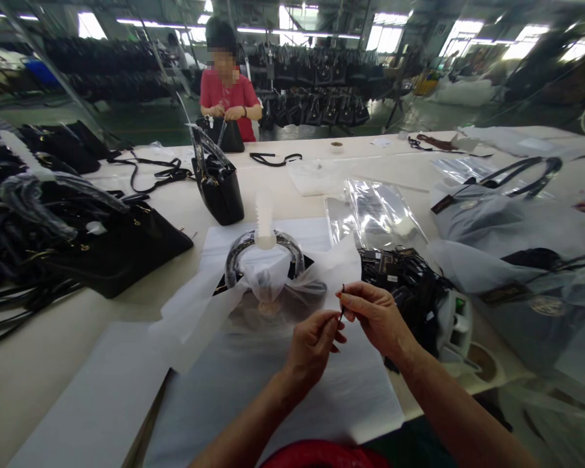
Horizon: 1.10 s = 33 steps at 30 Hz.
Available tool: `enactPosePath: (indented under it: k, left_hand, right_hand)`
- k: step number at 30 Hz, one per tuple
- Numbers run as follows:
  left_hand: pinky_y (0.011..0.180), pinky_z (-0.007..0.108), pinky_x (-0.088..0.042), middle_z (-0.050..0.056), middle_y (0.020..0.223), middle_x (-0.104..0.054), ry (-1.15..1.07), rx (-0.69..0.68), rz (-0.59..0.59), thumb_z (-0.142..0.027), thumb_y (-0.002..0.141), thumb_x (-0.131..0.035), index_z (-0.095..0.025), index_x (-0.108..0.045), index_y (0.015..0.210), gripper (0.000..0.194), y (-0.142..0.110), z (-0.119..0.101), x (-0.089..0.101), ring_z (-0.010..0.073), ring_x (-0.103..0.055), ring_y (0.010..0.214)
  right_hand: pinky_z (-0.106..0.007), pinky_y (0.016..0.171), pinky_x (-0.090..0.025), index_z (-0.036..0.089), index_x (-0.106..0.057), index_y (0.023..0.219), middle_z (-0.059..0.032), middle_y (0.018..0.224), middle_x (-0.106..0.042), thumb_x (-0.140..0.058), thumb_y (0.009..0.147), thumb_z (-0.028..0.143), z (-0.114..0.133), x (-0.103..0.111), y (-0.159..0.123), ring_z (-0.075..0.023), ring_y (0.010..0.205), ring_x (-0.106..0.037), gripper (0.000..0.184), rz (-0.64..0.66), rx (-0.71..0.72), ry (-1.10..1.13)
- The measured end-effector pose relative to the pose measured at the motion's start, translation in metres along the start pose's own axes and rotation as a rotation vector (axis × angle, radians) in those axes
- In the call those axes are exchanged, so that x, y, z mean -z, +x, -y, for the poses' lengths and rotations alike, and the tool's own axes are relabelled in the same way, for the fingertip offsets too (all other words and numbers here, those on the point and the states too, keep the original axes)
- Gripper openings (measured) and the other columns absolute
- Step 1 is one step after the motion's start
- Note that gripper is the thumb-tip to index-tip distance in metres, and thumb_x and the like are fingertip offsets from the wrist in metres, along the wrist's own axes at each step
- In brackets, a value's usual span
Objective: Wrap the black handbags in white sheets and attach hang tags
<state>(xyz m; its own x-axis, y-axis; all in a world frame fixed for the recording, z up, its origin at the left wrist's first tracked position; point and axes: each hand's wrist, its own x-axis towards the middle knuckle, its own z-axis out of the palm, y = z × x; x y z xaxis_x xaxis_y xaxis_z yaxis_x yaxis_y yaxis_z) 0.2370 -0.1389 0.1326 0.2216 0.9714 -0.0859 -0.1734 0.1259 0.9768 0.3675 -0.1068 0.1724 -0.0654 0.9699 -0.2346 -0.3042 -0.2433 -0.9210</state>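
Between my two hands is a short thin black cord (342,307). My left hand (316,341) pinches its lower part, and my right hand (370,311) pinches it higher up, close by. Just beyond them a handbag (273,305) lies on white paper, its body covered by thin translucent wrapping sheet (190,325). The bag's wrapped handles (234,250) arch up, with a white ridged plastic strip (265,221) across their top. Right of my hands is a pile of black tags with cords (394,276).
A white tape dispenser (454,325) stands at the right, near bags in translucent covers (517,221). Clear plastic sheets (383,211) lie behind the tag pile. Black handbags (121,244) crowd the left; another black bag (221,192) stands mid-table. Across the table a person in red (234,97) handles a bag.
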Motion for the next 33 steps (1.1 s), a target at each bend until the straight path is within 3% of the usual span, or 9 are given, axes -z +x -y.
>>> enactPosePath:
  k: [13, 17, 23, 29, 33]
  left_hand:
    - [0.048, 0.018, -0.046, 0.003, 0.067, -0.062, 0.098, -0.082, -0.004, -0.036, 0.084, -0.052, -0.014, -0.06, 0.084, 0.023, 0.002, 0.002, 0.0, 0.0112, -0.06, 0.058]
    - [0.047, 0.017, -0.046, 0.003, 0.07, -0.062, 0.113, -0.074, -0.01, -0.038, 0.084, -0.052, -0.014, -0.059, 0.081, 0.025, 0.001, 0.002, 0.0, 0.011, -0.061, 0.059]
    - [0.047, 0.019, -0.046, 0.006, 0.083, -0.061, 0.143, -0.061, 0.049, -0.039, 0.086, -0.046, -0.014, -0.061, 0.094, 0.03, 0.0, -0.001, 0.003, 0.0113, -0.059, 0.062]
    - [0.058, 0.021, -0.048, 0.006, 0.088, -0.063, 0.294, -0.121, 0.114, -0.026, 0.088, -0.04, -0.016, -0.062, 0.098, 0.026, 0.006, -0.002, 0.01, 0.0127, -0.058, 0.072]
    - [0.082, 0.03, -0.049, 0.007, 0.1, -0.066, 0.441, -0.22, 0.165, -0.012, 0.081, -0.043, -0.017, -0.063, 0.102, 0.029, 0.012, 0.001, 0.015, 0.0173, -0.06, 0.091]
  right_hand:
    - [-0.023, 0.036, -0.041, 0.017, -0.068, 0.069, 0.0041, 0.048, -0.051, -0.08, 0.059, 0.034, -0.004, -0.001, -0.002, -0.0098, 0.042, -0.045, 0.023, 0.044, -0.042, 0.018]
    - [-0.023, 0.04, -0.041, 0.017, -0.069, 0.069, 0.0037, 0.048, -0.052, -0.08, 0.059, 0.034, -0.005, 0.0, -0.002, -0.0095, 0.044, -0.046, 0.023, 0.031, -0.028, -0.014]
    - [-0.022, 0.047, -0.038, 0.017, -0.069, 0.066, 0.0032, 0.05, -0.054, -0.079, 0.059, 0.033, -0.004, 0.002, -0.001, -0.0078, 0.047, -0.045, 0.02, 0.015, 0.013, -0.063]
    - [-0.023, 0.05, -0.037, 0.019, -0.071, 0.069, 0.0023, 0.052, -0.056, -0.078, 0.062, 0.033, 0.003, 0.002, -0.005, -0.0093, 0.05, -0.047, 0.017, 0.057, 0.064, -0.132]
    - [-0.024, 0.052, -0.038, 0.02, -0.071, 0.071, 0.0018, 0.054, -0.057, -0.077, 0.064, 0.034, 0.007, 0.003, -0.006, -0.0098, 0.052, -0.047, 0.017, 0.07, 0.092, -0.164]
